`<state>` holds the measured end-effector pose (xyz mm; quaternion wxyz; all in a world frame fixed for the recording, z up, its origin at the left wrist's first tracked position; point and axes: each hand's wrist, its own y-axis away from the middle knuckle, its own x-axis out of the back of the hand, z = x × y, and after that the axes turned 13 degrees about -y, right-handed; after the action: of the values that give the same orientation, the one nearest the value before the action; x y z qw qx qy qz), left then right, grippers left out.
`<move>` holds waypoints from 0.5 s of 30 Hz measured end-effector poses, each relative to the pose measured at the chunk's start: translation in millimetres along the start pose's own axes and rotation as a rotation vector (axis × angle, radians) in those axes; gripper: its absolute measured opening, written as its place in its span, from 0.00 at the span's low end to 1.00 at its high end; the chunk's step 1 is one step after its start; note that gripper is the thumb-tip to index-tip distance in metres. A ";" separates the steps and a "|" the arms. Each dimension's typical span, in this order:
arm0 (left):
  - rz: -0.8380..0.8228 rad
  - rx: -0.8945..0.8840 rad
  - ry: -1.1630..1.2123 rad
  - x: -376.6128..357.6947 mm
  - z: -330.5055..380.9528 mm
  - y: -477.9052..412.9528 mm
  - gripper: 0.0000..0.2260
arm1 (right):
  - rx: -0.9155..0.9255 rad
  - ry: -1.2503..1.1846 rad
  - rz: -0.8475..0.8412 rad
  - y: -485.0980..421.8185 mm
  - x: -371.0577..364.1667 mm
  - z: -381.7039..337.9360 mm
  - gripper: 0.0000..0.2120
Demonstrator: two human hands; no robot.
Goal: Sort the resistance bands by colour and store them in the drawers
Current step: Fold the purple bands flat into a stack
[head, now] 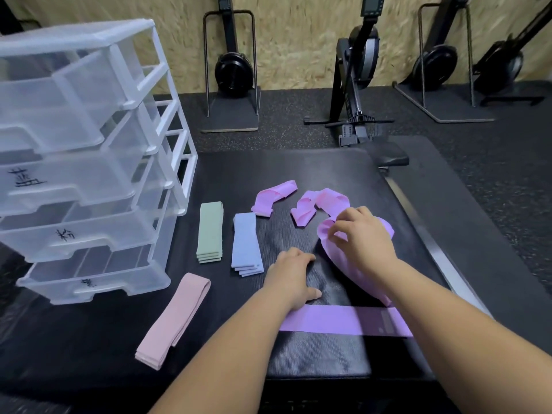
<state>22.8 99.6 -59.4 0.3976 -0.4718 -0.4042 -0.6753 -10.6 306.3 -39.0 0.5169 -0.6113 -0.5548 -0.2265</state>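
Sorted piles lie on the black mat (298,171): a green stack (210,231), a blue stack (246,245) and a pink stack (174,319). Purple bands are loose: one folded (273,197), one crumpled (319,204), one flat (343,320) across the near side. My right hand (363,237) pinches another purple band (337,258) at its far end. My left hand (291,277) rests with curled fingers on the mat, just above the flat purple band. The clear plastic drawer unit (89,162) stands at the left with its drawers pulled out.
Rowing machines (355,85) and black metal stands (230,76) stand upright against the wooden wall behind the mat. A black seat (392,159) sits at the mat's far right corner. Handwritten labels mark the lower drawer fronts.
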 end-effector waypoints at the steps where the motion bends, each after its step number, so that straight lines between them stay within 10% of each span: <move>1: -0.003 0.003 0.019 1.4 0.0 1.4 0.37 | 0.013 -0.018 0.023 -1.9 10.1 -2.0 0.04; 15: 0.378 -0.042 0.565 105.1 36.7 29.3 0.20 | -0.090 -0.495 0.146 -3.5 133.3 -56.2 0.04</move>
<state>36.2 106.5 54.8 0.6023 -0.3409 -0.1693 -0.7017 40.4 315.3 96.1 0.3527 -0.7090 -0.6080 -0.0568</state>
